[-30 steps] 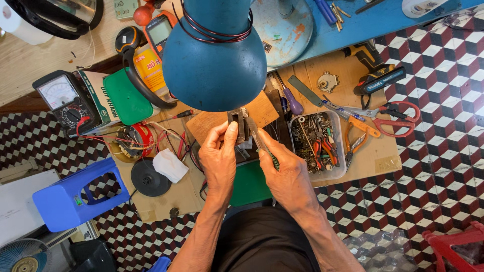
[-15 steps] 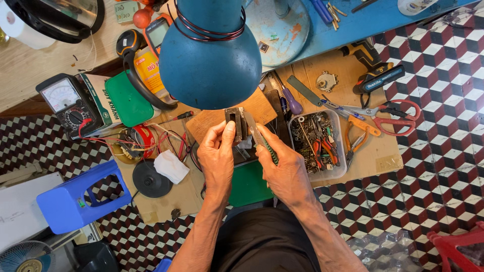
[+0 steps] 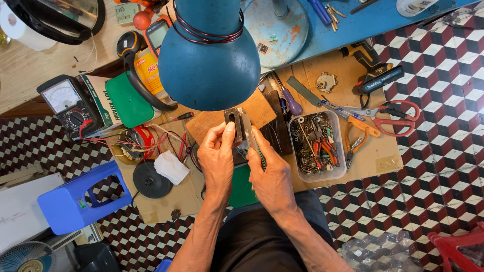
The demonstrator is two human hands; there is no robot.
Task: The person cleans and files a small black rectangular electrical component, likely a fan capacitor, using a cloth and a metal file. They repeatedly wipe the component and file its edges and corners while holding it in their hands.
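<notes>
My left hand point(image 3: 218, 157) grips a small dark metal block point(image 3: 235, 121) made of stacked plates, held upright over a wooden board point(image 3: 258, 110). My right hand point(image 3: 270, 176) holds a green-handled tool point(image 3: 260, 157) whose tip lies against the block's right side. Both hands meet just under a big teal lamp shade point(image 3: 209, 55), which hides part of the bench behind it.
A clear plastic box point(image 3: 317, 146) of screws and small tools sits to the right, with orange pliers point(image 3: 359, 138), red scissors point(image 3: 396, 117) and a cordless drill point(image 3: 372, 70) beyond. To the left lie an analog multimeter point(image 3: 68, 103), tangled wires point(image 3: 151, 141), a black disc point(image 3: 148, 180) and a blue stool point(image 3: 80, 199).
Both hands have stayed together on the block; the view shifted slightly. The block appears turned a little more upright in my left hand.
</notes>
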